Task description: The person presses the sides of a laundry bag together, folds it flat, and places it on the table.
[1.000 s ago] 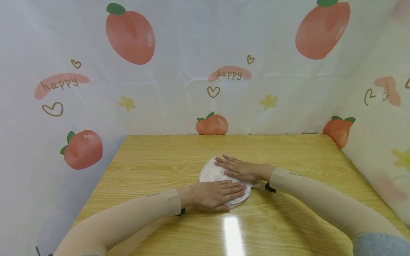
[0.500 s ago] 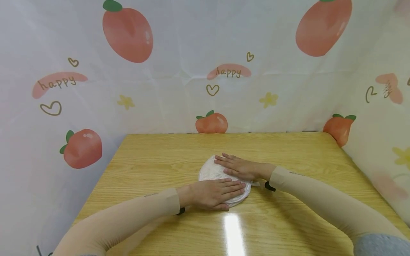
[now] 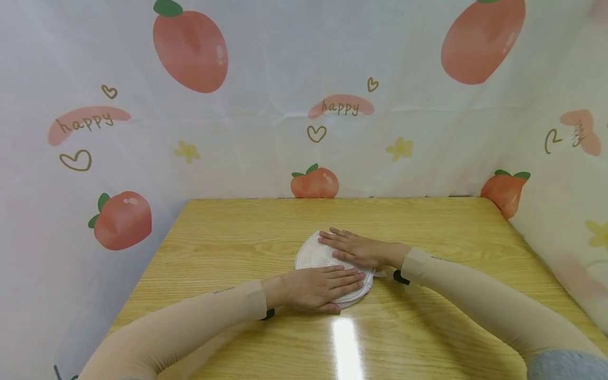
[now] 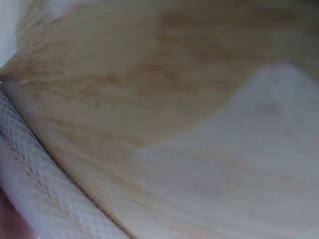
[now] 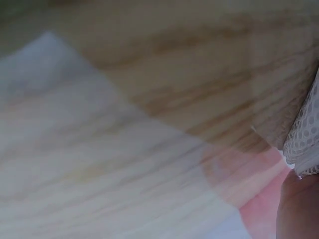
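A round white mesh laundry bag [image 3: 313, 255] lies flat on the wooden table, with a small white tab sticking out at its right. Across its near part rests my left hand [image 3: 315, 288], palm down with the fingers straight. My right hand [image 3: 363, 249] lies on its far right part, fingers also extended. The palms and much of the bag's middle are hidden under the hands. In the left wrist view the mesh edge [image 4: 47, 179] shows at lower left. The right wrist view catches the bag's netting [image 5: 305, 132] at the right, beside part of the hand.
The wooden table [image 3: 228, 227] reaches back to a white curtain [image 3: 256, 132] printed with peaches, hearts and flowers. The same curtain stands along the left and right sides. A bright light reflection [image 3: 347, 345] falls on the tabletop in front of the bag.
Both hands stay in place on the mesh bag. Only the head view has shifted slightly.
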